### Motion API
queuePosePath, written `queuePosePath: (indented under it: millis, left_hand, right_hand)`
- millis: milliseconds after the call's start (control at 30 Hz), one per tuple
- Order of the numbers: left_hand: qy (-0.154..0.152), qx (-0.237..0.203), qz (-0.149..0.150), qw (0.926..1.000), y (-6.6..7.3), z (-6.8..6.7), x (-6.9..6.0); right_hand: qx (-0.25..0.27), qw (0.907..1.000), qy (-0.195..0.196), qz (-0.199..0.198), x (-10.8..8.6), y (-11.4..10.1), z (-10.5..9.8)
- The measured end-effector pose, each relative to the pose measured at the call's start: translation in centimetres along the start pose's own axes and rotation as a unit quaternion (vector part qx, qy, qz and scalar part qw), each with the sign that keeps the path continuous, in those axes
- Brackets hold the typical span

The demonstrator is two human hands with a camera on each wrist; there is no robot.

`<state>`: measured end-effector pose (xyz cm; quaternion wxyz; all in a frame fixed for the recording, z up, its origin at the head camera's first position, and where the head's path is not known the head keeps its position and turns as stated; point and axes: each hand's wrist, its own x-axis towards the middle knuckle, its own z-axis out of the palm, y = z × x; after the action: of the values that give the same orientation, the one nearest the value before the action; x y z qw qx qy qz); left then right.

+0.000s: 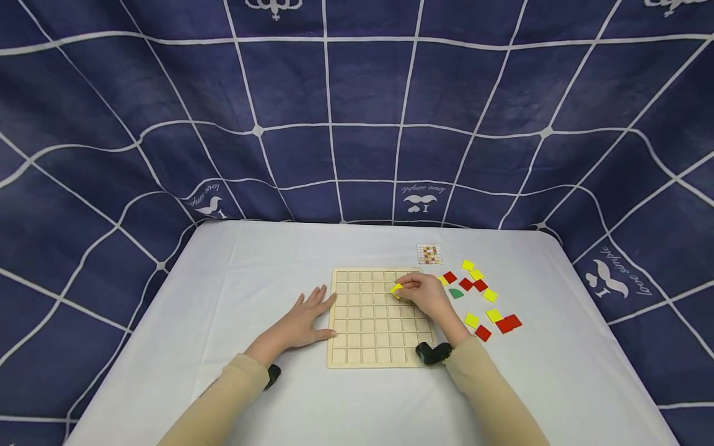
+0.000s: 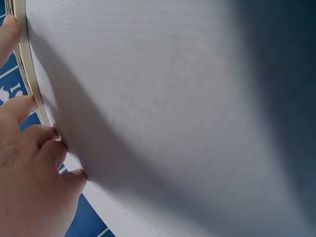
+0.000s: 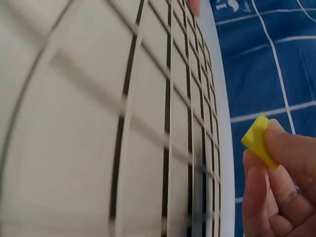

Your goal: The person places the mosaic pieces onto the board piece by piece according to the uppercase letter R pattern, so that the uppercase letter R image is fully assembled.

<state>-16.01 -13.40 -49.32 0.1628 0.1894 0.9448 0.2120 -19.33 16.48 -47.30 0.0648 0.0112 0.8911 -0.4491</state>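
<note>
A wooden grid board [image 1: 361, 341] with square cells lies flat on the white table. Over its upper right part, my right hand [image 1: 426, 294] pinches a yellow square tile [image 1: 396, 290] between thumb and fingers. In the right wrist view the same yellow tile [image 3: 260, 140] is held tilted, apart from the board's surface [image 3: 148, 123]. My left hand [image 1: 304, 321] rests with spread fingers at the board's left edge, its thumb and a fingertip touching the rim. The left wrist view shows that hand [image 2: 34, 158] beside the board's edge [image 2: 29, 64].
Right of the board lie several loose yellow tiles [image 1: 471, 320] and red tiles [image 1: 483, 333], some overlapping. Among them is a green quarter-round piece [image 1: 456, 293]. A small patterned card [image 1: 429, 254] lies behind the board. A dark blue curtain [image 1: 368, 155] hangs behind the table.
</note>
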Motion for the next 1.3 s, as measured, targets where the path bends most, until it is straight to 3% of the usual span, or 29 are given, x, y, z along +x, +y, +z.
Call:
queuePosePath:
  millis: [267,567,900,1067,1200,1300]
  left_hand:
    - [-0.012,0.000,0.001,0.9999,-0.1,-0.1,0.0]
    - [-0.019,-0.007,-0.004,0.9998,0.0,0.0,-0.2]
    - [-0.014,0.000,0.000,0.9999,-0.1,-0.2,-0.1]
    - [-0.013,0.000,0.002,0.9999,-0.2,-0.3,-0.1]
    - [-0.013,0.002,-0.002,0.9999,-0.3,-0.2,-0.1]
    - [-0.013,0.002,-0.001,0.9999,-0.2,-0.1,-0.1]
  right_hand:
    - [-0.008,0.9977,-0.030,-0.060,2.4,-2.4,3.9]
    - [-0.082,0.9919,-0.042,-0.087,3.6,-3.1,5.3]
    - [-0.125,0.9855,-0.033,-0.110,3.5,-3.6,5.6]
    - [-0.127,0.9845,-0.046,-0.113,3.6,-3.5,5.5]
    - [-0.099,0.9887,-0.049,-0.102,3.7,-3.1,4.4]
    - [-0.077,0.9924,-0.030,-0.092,3.7,-2.3,2.5]
